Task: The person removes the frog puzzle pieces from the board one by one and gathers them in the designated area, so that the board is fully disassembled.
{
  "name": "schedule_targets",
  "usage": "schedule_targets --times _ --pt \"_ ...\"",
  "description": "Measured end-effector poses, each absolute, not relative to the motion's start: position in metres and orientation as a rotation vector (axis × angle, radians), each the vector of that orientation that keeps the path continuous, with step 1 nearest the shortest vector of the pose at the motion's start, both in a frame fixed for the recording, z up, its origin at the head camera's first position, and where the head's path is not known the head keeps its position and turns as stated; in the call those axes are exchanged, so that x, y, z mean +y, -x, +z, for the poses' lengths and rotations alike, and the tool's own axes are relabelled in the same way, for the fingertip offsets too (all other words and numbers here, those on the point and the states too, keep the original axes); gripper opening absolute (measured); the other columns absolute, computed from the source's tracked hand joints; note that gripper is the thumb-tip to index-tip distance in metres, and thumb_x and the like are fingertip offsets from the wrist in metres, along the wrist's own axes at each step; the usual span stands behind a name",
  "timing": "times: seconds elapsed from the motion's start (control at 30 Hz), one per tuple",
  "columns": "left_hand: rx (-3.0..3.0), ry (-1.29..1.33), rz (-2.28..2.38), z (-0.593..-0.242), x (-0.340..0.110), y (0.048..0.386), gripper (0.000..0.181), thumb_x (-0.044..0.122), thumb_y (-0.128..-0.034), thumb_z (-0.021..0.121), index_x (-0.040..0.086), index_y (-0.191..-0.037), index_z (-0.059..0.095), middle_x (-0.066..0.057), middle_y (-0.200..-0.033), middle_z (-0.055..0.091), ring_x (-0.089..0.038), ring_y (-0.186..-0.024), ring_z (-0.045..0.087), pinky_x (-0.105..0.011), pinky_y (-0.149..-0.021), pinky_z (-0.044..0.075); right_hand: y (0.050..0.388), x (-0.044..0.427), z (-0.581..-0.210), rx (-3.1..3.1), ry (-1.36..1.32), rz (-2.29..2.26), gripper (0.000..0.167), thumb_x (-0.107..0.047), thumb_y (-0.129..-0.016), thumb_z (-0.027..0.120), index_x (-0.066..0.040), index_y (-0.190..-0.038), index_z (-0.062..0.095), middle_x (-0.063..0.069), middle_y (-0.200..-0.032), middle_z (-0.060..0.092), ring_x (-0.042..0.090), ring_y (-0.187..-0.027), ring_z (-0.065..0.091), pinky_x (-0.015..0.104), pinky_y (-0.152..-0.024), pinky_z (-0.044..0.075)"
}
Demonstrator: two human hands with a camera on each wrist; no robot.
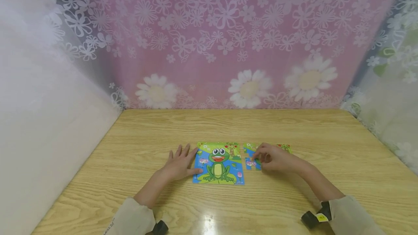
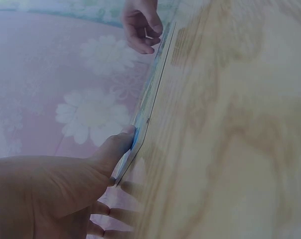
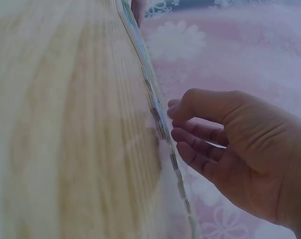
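A square frog picture board (image 1: 217, 180) lies flat on the table. My left hand (image 1: 177, 166) rests at its left side, fingers spread straight along the edge. The left thumb (image 2: 118, 147) lies on the board's face in the left wrist view. Just right of the board are joined puzzle pieces (image 1: 249, 164) in matching green, blue and pink flower print. Over them, my right hand (image 1: 275, 159) has bent fingers, with fingertips at the pieces. In the right wrist view, the right hand's thumb and fingers curl close beside the pieces' thin edge (image 3: 158, 112). Whether a piece is pinched is hidden.
The wood-grain table (image 1: 147, 130) extends around the board and pieces. A pink flowered curtain (image 1: 209, 46) hangs along its back edge. Pale cloth stands at the left (image 1: 58, 82) and a flowered one (image 1: 392, 100) at the right.
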State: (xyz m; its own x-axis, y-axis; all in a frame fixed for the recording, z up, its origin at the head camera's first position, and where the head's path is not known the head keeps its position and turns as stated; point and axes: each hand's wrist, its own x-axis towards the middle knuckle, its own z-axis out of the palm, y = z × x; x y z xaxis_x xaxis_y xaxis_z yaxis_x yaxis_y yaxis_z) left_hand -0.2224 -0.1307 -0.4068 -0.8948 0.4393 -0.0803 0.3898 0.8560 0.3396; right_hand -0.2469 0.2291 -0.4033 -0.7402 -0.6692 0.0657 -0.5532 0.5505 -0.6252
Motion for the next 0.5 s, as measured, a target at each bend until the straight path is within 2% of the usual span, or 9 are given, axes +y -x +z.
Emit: schedule_targets --times 0.23,0.5 --pt "2.879 -0.644 0.466 -0.407 -0.133 0.223 0.081 0.054 -0.0859 0.055 0.008 -0.146 0.026 -0.024 -0.148 0.013 -0.046 -0.132 0.006 -0.066 -0.098 0.005 0.247 0.206 -0.392 2.667 1.144 -0.881 0.021 -0.006 -0.085 0.064 -0.009 -0.105 0.064 0.002 -0.102 0.053 0.019 -0.085 0.055 0.028 -0.070 0.048" --pt "2.871 -0.652 0.473 -0.406 -0.131 0.223 0.080 0.053 -0.0863 0.055 0.007 -0.146 0.025 -0.025 -0.147 0.013 -0.046 -0.132 0.005 -0.066 -0.098 0.005 0.253 0.169 -0.388 2.577 1.216 -0.893 0.027 -0.005 -0.084 0.063 -0.005 -0.110 0.063 0.006 -0.105 0.053 0.023 -0.088 0.055 0.033 -0.072 0.049"
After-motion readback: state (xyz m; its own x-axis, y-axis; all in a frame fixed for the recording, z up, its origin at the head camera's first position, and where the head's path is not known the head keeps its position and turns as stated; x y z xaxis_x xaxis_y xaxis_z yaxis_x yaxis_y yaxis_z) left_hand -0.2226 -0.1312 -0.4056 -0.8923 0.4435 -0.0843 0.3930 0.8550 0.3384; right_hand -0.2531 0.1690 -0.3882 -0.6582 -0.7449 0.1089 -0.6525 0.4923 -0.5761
